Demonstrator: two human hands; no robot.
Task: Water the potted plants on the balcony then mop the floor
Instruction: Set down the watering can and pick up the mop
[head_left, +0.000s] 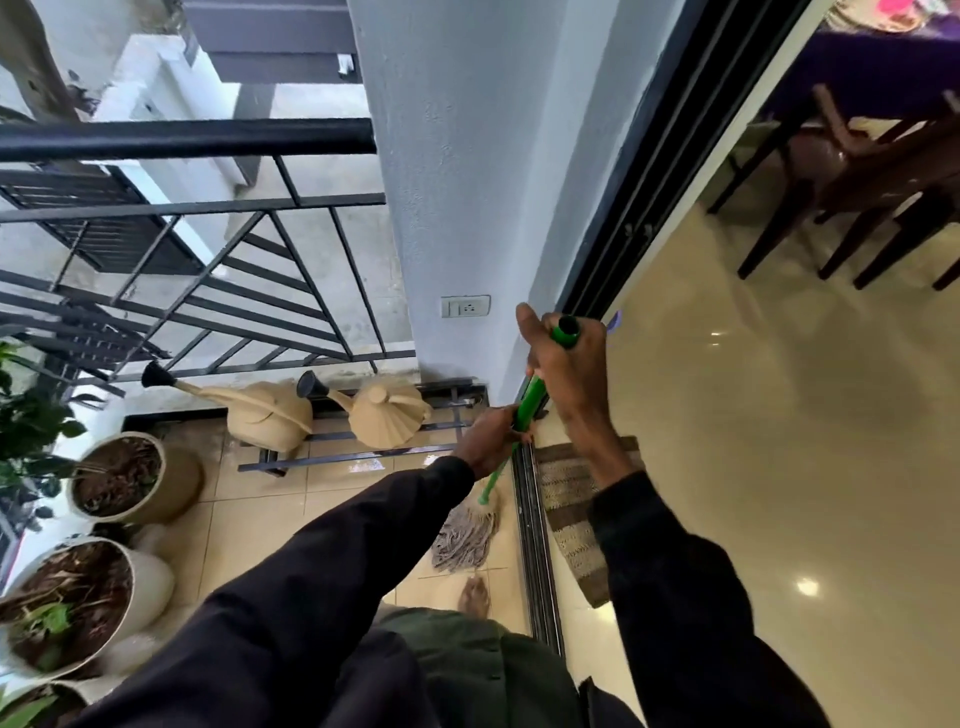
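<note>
Tiles (260, 519) of the balcony floor gleam wet beside the door track (535, 545). Two watering cans (270, 415) (387, 418) sit on a low rack (363, 457). Three potted plants (119, 478) (78, 597) (36, 706) line the left edge, the nearest cut off. The right hand (569, 374) grips the top of the green mop handle (530, 405) and the left hand (491, 441) grips lower down. The mop head (467, 535) rests on the tiles just beside the track.

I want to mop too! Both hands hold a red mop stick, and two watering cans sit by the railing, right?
The head view shows a green stick, not red. The left hand and right hand hold it, and two cans sit by the railing.
</note>
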